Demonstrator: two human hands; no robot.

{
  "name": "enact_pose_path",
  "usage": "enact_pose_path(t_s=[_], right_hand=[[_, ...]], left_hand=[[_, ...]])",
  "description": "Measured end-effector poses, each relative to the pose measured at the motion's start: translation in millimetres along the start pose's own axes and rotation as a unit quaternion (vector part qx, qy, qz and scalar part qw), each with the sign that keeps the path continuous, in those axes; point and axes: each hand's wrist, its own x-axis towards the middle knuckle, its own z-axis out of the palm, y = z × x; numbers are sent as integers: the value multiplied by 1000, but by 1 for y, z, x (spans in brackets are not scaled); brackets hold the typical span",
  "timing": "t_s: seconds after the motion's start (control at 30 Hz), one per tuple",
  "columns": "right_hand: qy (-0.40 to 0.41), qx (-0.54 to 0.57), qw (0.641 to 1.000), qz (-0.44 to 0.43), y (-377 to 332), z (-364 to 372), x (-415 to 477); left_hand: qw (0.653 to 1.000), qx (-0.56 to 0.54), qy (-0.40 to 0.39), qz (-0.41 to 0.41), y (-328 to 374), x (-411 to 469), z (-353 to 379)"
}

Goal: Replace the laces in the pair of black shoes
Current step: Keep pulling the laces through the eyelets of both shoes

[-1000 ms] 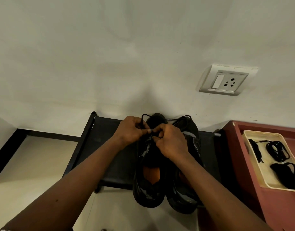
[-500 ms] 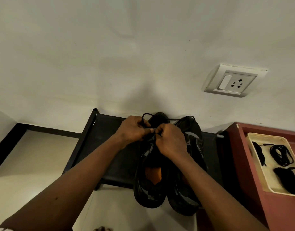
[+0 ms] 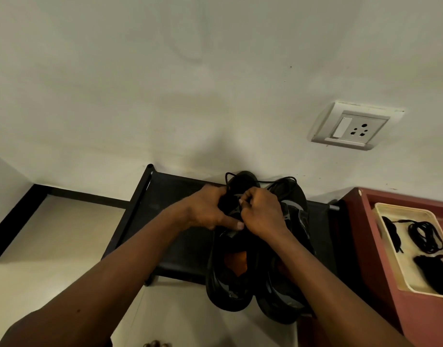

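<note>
Two black shoes stand side by side on a low black rack (image 3: pixel 170 196), toes to the wall. The left shoe (image 3: pixel 228 279) shows an orange insole; the right shoe (image 3: pixel 290 246) is partly under my right forearm. Both my hands work at the lacing of the left shoe. My left hand (image 3: pixel 205 209) grips the black lace (image 3: pixel 228 177) with curled fingers, thumb stretched along the tongue. My right hand (image 3: pixel 263 211) pinches the lace beside it. A loop of lace sticks up past my fingers near the toe.
A cream tray (image 3: pixel 390 246) with three bundles of black laces (image 3: pixel 425 236) sits on a red cabinet (image 3: pixel 365 234) at the right. A white wall socket (image 3: pixel 353 126) is above. The pale floor and a dark skirting (image 3: pixel 18 216) lie to the left.
My hands have stayed on the left shoe's lacing. My left thumb now stretches out along the tongue. The camera has shifted slightly.
</note>
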Motion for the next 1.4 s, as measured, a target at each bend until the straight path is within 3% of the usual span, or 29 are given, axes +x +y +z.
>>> enact_pose_path(t_s=[0.07,0.13,0.37,0.67,0.9,0.97,1.03,1.1,1.17,1.23,1.33,1.4], right_hand=[[6,-2,1000,7,-3,0,-2],[18,-9,1000,10,-7,-1,-6],[40,2,998,41,-9,-29,-19],[95,41,994,18,-16,-84,-64],[143,182,973,-24,-21,-129,-118],[141,212,967,-30,-20,-131,-126],[129,226,965,-23,-21,-125,-126],[110,238,965,-20,-23,-116,-124],[82,234,968,-38,-26,-105,-122],[53,241,968,-49,-25,-95,-119],[13,277,960,-42,-21,-84,-112],[-8,289,956,-39,-18,-80,-106]], left_hand=[[993,110,37,16,-2,4,11],[988,141,59,18,-4,6,16],[993,98,64,-13,-9,6,14],[990,116,79,-31,-11,1,18],[995,21,92,-29,-17,-18,26],[987,54,149,16,-13,-26,29],[959,88,256,88,-2,-39,34],[925,55,328,186,15,-53,40],[896,45,339,284,28,-66,46],[881,83,333,327,36,-73,52],[876,104,342,324,36,-74,57],[892,68,333,299,33,-71,55]])
